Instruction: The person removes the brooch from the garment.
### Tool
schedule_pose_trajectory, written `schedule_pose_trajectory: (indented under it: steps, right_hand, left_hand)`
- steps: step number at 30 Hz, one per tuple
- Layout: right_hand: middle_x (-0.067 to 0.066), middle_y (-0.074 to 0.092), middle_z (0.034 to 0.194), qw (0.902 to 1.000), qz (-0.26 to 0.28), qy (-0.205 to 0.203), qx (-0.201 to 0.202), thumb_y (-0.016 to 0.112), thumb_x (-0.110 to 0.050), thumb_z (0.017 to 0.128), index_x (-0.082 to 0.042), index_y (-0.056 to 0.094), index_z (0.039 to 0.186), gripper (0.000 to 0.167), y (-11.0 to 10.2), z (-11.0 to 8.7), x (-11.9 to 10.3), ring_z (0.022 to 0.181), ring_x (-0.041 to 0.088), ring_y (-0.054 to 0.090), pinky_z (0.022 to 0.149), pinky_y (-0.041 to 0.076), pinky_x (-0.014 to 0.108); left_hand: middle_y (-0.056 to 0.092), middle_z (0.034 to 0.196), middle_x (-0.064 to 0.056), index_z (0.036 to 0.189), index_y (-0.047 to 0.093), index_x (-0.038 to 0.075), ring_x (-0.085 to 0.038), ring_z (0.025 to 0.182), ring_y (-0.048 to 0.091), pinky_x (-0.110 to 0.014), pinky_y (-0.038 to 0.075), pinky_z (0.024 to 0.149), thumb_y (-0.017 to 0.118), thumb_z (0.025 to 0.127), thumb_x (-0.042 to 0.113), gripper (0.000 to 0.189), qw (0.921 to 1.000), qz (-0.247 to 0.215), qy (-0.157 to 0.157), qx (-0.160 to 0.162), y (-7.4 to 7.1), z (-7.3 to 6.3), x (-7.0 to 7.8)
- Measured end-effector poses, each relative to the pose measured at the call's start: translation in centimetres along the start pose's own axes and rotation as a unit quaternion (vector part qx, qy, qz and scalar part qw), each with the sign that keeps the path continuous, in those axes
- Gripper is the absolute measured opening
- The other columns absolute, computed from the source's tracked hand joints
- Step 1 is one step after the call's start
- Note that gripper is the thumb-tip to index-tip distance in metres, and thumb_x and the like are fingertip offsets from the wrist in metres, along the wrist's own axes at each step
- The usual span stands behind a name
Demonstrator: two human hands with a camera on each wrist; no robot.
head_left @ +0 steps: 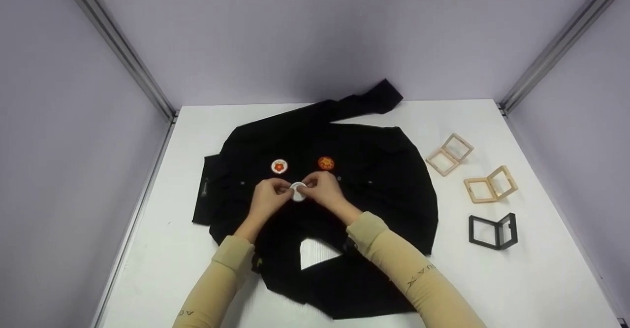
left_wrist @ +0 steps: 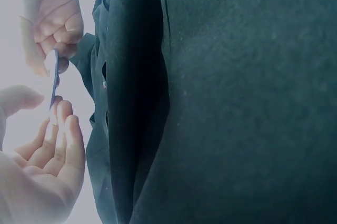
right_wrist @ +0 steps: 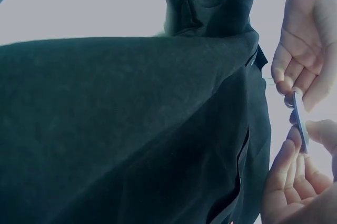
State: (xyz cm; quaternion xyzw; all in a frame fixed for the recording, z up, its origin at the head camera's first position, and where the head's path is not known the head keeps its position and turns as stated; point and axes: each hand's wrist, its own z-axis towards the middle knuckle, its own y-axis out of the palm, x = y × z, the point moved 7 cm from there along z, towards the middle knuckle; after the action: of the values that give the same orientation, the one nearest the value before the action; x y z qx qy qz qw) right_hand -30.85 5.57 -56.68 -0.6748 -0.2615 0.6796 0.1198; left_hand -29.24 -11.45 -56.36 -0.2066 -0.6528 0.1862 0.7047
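Left hand (head_left: 269, 199): angled inward, grip pinching white disc (head_left: 298, 196); thumb contact likely, we get glare.
Right hand (head_left: 325, 190): mirrors it, grip pinching opposite edge.
White disc: between both hands, over black garment (head_left: 389, 170).

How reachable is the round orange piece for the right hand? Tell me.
Probably yes: the round orange piece lies uncovered on the black garment, just beyond the right hand. That hand pinches a white disc, though, so it might need freeing first.

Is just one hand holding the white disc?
No: the left hand and right hand both pinch the white disc.
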Motion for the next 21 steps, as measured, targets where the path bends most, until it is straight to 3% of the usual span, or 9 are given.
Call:
schedule_pose_trajectory:
  steps: [8, 21]
  right_hand:
    - [0.013, 0.08, 0.088, 1.0, -0.007, 0.005, 0.004, 0.084, -0.018, 0.089, 0.0, 0.081, 0.094, 0.019, 0.18, -0.05, 0.35, 0.069, 0.006, 0.064, 0.063, 0.052, 0.017]
    - [0.015, 0.081, 0.089, 0.9995, 0.012, 0.022, 0.02, 0.084, -0.017, 0.088, 0.001, 0.08, 0.094, 0.02, 0.0, -0.16, 0.83, 0.068, 0.006, 0.067, 0.061, 0.052, 0.016]
  left_hand:
    - [0.08, 0.085, -0.012, 0.092, 0.082, 0.0, -0.011, 0.071, 0.069, -0.023, 0.056, 0.07, 0.08, 0.084, 0.006, 0.01, 0.9999, 0.0, 0.01, -0.011, 0.05, 0.08, 0.0]
    - [0.081, 0.084, -0.014, 0.092, 0.082, -0.001, -0.008, 0.07, 0.067, -0.021, 0.053, 0.068, 0.082, 0.083, 0.006, 0.012, 0.9995, -0.004, 0.026, -0.019, 0.36, 0.5, 0.15]
